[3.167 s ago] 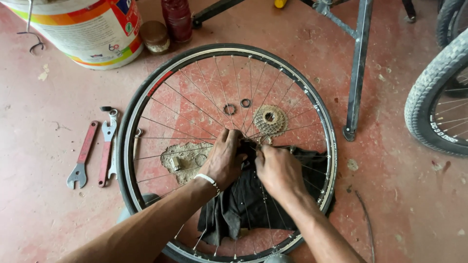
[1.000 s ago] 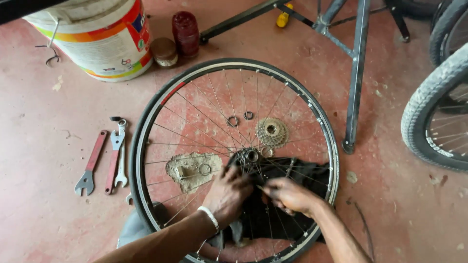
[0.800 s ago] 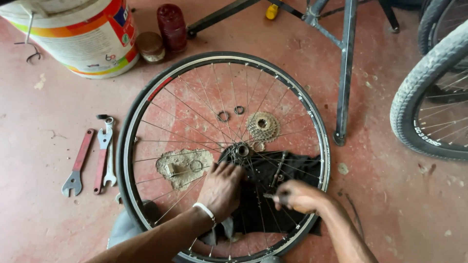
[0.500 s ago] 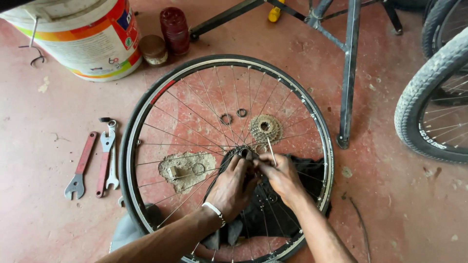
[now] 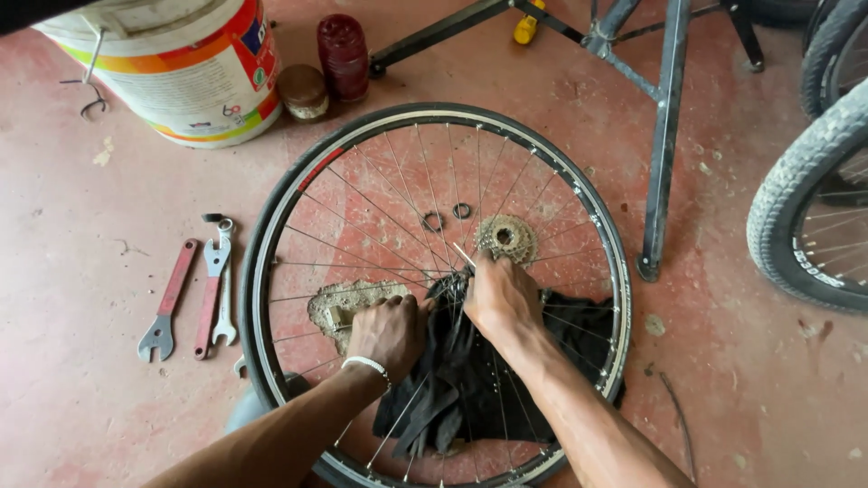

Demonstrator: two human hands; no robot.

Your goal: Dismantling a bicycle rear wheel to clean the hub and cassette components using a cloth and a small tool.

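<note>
Lying flat on the red floor [image 5: 90, 298], the bicycle wheel [image 5: 271, 235] fills the middle of the view, its hub [image 5: 449, 287] at the centre where both hands meet. The right hand [image 5: 502, 298] is closed over the hub from above, gripping a thin light-coloured rod [image 5: 464, 255] that sticks out past the fingers toward the cassette. The left hand [image 5: 391, 333], a pale band at its wrist, is curled against the hub from the other side; what it pinches, I cannot tell. Under the spokes, beneath both hands, lies a black rag [image 5: 470, 398], and just left of the hub a dirty beige cloth [image 5: 348, 303]. A toothed cassette [image 5: 506, 237] rests inside the rim just beyond the right hand, with two small rings [image 5: 448, 217] beside it. Outside the rim to the left lie a red-handled wrench [image 5: 167, 303] and two more spanners [image 5: 217, 285]. Farther off stand a large paint bucket [image 5: 181, 63], a dark red jar [image 5: 344, 54], a black metal stand [image 5: 665, 136] and a knobby tyre [image 5: 805, 181].
</note>
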